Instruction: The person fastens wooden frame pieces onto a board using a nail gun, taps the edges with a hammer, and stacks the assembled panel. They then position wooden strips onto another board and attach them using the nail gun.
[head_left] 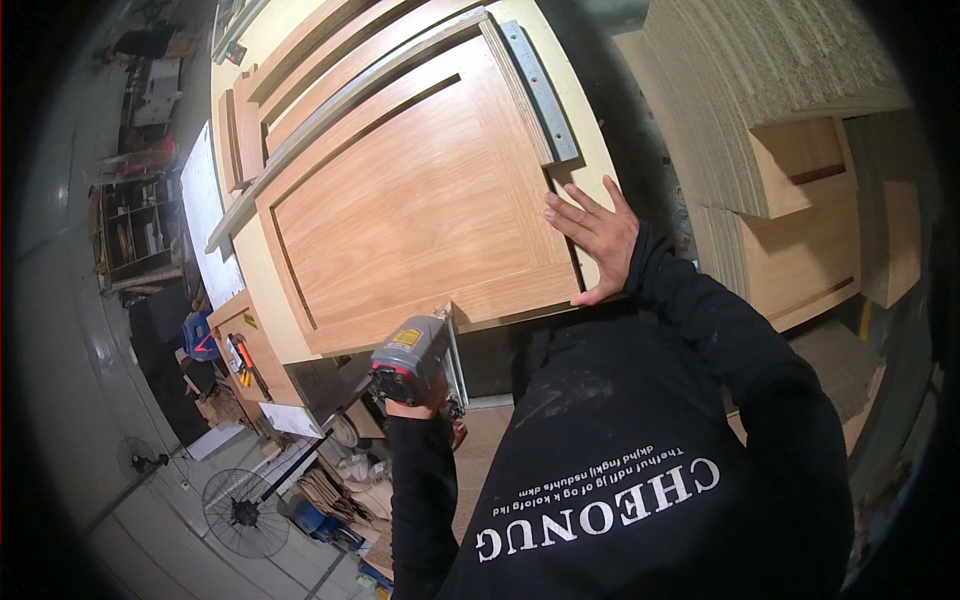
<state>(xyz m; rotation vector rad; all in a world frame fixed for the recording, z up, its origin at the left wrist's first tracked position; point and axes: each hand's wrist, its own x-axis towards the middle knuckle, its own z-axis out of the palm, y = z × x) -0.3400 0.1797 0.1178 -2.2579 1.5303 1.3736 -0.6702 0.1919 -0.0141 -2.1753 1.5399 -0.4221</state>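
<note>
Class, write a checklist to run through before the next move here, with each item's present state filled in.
1. Left hand gripping the grey power tool: ok.
2. Tool's front end at the near edge of the wooden panel: ok.
3. Right hand spread at the panel's right edge, apart from the tool: ok.
4. Left index finger clear of any trigger: cannot tell, hidden.
5. Panel tight against the far wooden strip: cannot tell.

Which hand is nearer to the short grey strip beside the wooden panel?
Right: the right hand lies at the edge of the panel, just below the strip. The left hand, on the power tool, is farther, lower left.
</note>
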